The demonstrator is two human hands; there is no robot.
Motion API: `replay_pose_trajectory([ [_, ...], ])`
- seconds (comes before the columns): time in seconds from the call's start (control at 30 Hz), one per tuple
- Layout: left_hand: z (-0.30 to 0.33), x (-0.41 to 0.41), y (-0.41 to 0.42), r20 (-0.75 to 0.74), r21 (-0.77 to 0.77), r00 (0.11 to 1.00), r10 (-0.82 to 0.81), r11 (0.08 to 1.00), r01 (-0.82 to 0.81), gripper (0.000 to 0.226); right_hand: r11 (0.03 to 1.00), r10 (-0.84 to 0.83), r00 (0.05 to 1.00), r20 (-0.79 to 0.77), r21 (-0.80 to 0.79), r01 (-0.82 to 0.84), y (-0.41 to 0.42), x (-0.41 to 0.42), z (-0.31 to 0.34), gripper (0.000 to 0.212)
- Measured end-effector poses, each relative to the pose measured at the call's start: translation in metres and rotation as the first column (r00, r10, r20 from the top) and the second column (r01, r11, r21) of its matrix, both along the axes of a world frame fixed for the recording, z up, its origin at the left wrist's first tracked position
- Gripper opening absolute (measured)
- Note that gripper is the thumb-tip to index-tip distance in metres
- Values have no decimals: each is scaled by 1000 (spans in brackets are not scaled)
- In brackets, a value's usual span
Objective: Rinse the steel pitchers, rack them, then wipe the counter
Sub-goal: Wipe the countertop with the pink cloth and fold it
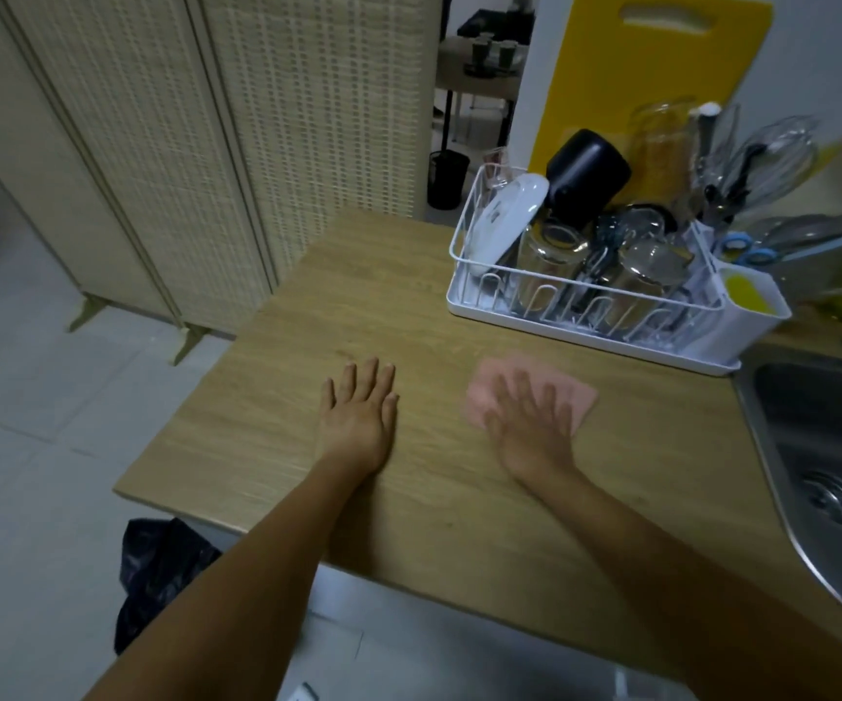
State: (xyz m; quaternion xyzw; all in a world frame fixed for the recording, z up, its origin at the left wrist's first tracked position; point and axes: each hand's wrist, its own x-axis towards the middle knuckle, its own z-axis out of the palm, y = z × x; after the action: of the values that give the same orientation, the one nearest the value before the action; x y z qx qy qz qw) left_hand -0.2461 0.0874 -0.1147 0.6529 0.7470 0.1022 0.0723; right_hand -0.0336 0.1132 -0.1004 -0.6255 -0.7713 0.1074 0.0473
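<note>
A pink cloth (492, 392) lies flat on the wooden counter (408, 306), in front of the white dish rack (464, 301). My right hand (530, 427) presses on the cloth with spread fingers, blurred by motion. My left hand (360, 412) rests flat on the bare counter to the left, fingers apart, holding nothing. Two steel pitchers (555, 260) (649, 268) lie tilted in the rack among a white plate (507, 215) and a black cup (583, 177).
A steel sink (823, 447) is set into the counter at the right. A utensil holder (752, 301) with a yellow sponge hangs on the rack's right end. A yellow cutting board (611, 93) leans behind. A black bag (160, 574) sits on the floor below the counter's left edge.
</note>
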Motion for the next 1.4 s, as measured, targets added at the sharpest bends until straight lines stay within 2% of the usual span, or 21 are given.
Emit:
replay_pose_trajectory([
  [0.07, 0, -1, -1, 10, -4, 1000, -2, 1000, 2, 50, 905, 394, 916, 79, 140, -401, -47, -3, -1, 50],
  [0.13, 2, -1, -2, 26, -35, 1000, -7, 999, 8, 51, 763, 632, 772, 75, 115, -636, -66, 35, 9, 47],
  [0.17, 2, 1, -4, 31, -56, 999, -11, 998, 13, 51, 776, 626, 780, -2, 102, -623, -62, 59, 15, 46],
  [0.23, 3, 9, -14, 41, -78, 999, 8, 997, -5, 52, 923, 382, 916, -122, -2, -385, -41, 97, 22, 46],
  [0.3, 3, 23, -32, 45, -54, 998, 35, 998, -33, 53, 994, 103, 994, -43, -21, -104, -17, 113, 17, 48],
  [0.37, 4, 36, -48, 27, -39, 999, 45, 998, -44, 60, 998, -15, 1000, 2, 61, 15, 0, 109, 13, 50],
  [0.5, 3, 40, -50, 16, -39, 997, 71, 997, -70, 60, 990, -130, 992, -5, -58, 129, -5, 74, -3, 55],
  [0.57, 0, 41, -47, 10, -25, 997, 81, 996, -81, 52, 987, 150, 988, 21, 47, -151, -41, 42, -14, 57],
  [0.63, -1, 42, -48, 18, -32, 996, 91, 995, -90, 51, 882, 466, 885, -5, 82, -464, -83, 30, -2, 55],
  [0.7, 0, 43, -49, 19, -18, 996, 83, 996, -83, 51, 824, 566, 807, -171, 79, -561, -87, 57, 28, 44],
  [0.73, 1, 42, -49, 28, -22, 997, 76, 997, -75, 51, 862, 499, 819, -282, 71, -501, -80, 82, 35, 35],
  [0.8, 0, 40, -48, 37, -26, 997, 75, 997, -74, 51, 988, 150, 932, -330, 77, -132, -48, 134, 28, 36],
  [0.87, -2, 40, -47, 42, -20, 995, 85, 996, -85, 51, 972, -225, 971, -81, 48, 229, -28, 148, 15, 50],
  [0.9, -3, 40, -46, 49, -23, 995, 85, 996, -84, 51, 955, -287, 958, -16, 68, 288, -32, 132, 7, 50],
  [0.97, -3, 41, -44, 58, -23, 994, 97, 995, -95, 51, 986, -24, 1000, -19, 163, 27, -60, 80, -5, 50],
  [1.07, -3, 43, -45, 43, -14, 993, 111, 994, -111, 51, 863, 454, 889, -70, 284, -418, -108, 45, -9, 46],
  [1.13, -1, 43, -46, 52, -25, 992, 117, 993, -116, 51, 824, 533, 844, -55, 259, -503, -101, 85, -5, 47],
  [1.2, 3, 45, -45, 82, -45, 987, 138, 990, -134, 51, 918, 369, 916, -158, 214, -333, -81, 143, 5, 53],
  [1.27, 3, 51, -43, 109, -58, 978, 177, 983, -172, 51, 999, 27, 989, -142, 42, -21, -60, 188, 4, 48],
  [1.33, 3, 58, -41, 105, -48, 972, 208, 978, -204, 52, 940, -333, 942, -32, -83, 330, -47, 200, -6, 54],
  [1.4, 4, 60, -39, 94, -58, 973, 211, 977, -206, 54, 940, -342, 939, 23, 2, 342, -49, 166, -4, 55],
])
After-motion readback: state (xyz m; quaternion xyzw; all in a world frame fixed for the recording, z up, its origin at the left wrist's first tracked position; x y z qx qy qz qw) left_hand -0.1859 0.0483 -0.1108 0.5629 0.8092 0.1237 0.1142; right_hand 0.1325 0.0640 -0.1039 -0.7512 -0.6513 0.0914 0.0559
